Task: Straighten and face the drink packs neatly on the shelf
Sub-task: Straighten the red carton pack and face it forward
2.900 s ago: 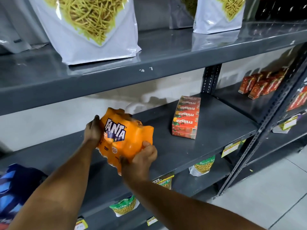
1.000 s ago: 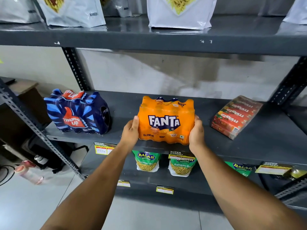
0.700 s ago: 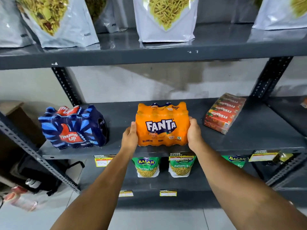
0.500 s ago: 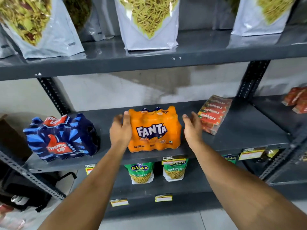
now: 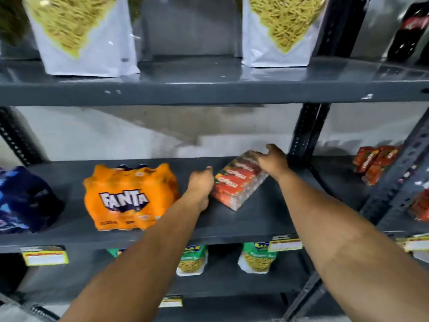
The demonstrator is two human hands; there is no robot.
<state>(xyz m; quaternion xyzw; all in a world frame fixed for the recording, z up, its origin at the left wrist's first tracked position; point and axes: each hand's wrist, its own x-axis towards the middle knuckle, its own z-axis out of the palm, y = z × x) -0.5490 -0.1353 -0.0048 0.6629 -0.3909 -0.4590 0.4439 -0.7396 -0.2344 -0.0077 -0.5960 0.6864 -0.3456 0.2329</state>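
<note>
A red Maaza drink pack point(image 5: 236, 182) lies skewed on the grey middle shelf point(image 5: 255, 221), one corner toward the front edge. My left hand point(image 5: 200, 185) curls against its left end. My right hand point(image 5: 272, 161) reaches over its far right end with fingers spread on top. The orange Fanta pack point(image 5: 130, 197) stands upright to the left, logo facing out, free of both hands. A blue Thums Up pack point(image 5: 21, 201) sits at the far left, partly cut off by the frame. The picture is blurred by motion.
White snack pouches point(image 5: 86, 36) stand on the shelf above. Green Balaji snack bags point(image 5: 257, 259) hang below, behind price labels point(image 5: 285, 242). A black upright post point(image 5: 304, 131) stands right of the Maaza pack. More red packs point(image 5: 373, 163) lie on the neighbouring shelf.
Both hands left the Fanta pack, which now stands facing out, and moved right onto the red Maaza pack. My view shifted right and closer to the shelf.
</note>
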